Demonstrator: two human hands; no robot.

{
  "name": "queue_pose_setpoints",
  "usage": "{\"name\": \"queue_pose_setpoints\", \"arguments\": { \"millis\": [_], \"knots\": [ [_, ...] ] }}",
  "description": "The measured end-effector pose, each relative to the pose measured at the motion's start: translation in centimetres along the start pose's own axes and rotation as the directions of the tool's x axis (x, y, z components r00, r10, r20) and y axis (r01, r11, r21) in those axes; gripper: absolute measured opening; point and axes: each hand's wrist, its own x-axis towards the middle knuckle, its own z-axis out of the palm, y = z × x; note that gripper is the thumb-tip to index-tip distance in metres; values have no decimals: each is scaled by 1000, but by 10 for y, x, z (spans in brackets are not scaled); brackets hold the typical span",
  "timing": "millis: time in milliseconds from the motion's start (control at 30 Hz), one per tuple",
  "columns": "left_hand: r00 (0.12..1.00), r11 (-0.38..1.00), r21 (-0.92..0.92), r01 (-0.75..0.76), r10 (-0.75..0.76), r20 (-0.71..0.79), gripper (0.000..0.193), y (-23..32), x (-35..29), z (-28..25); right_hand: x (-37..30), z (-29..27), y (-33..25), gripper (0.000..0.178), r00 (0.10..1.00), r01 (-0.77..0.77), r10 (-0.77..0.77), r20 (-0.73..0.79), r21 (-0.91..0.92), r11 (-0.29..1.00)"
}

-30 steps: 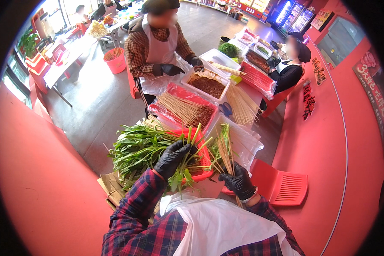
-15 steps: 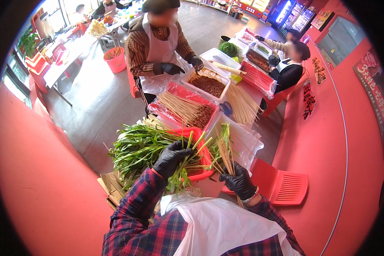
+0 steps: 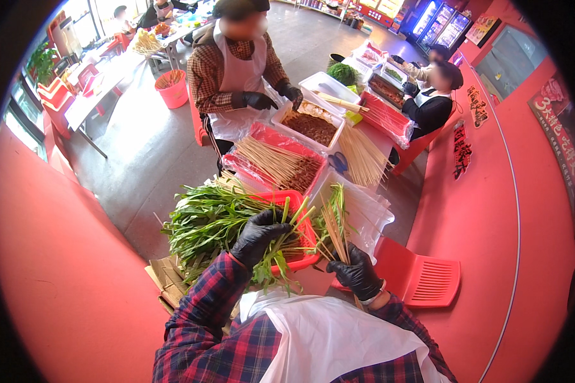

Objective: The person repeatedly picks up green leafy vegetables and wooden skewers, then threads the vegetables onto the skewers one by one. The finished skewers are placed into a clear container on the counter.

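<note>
Greens (image 3: 280, 260) lower, partly behind left hand (image 3: 258, 239)

Daylight is streaming through windows (image 3: 25, 131) on the left — brightening the grey floor (image 3: 134, 172) and a white table (image 3: 94, 99); red walls (image 3: 64, 268) are flanking both near sides — glass-fronted fridges (image 3: 452, 29) are glowing far right.

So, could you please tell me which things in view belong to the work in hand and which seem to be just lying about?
In use:
leafy greens, in the left grip
thin sticks, in the right grip
red basket, partly under the greens

Apparently lying about:
blue scissors, untouched
red chair
cardboard
</note>
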Motion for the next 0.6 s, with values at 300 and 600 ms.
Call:
{"name": "queue_pose_setpoints", "arguments": {
  "millis": [300, 600],
  "knots": [
    [990, 989, 118, 92, -103, 95, 23, -7, 1, -9, 4, 3, 2, 14, 996, 89, -90, -22, -44, 995],
    [995, 989, 108, 97, -99, 13, 22, -4, -1, -12, 1, 0, 0, 11, 1000, 0, 0, 15, 28, 1000]
  ]
}}
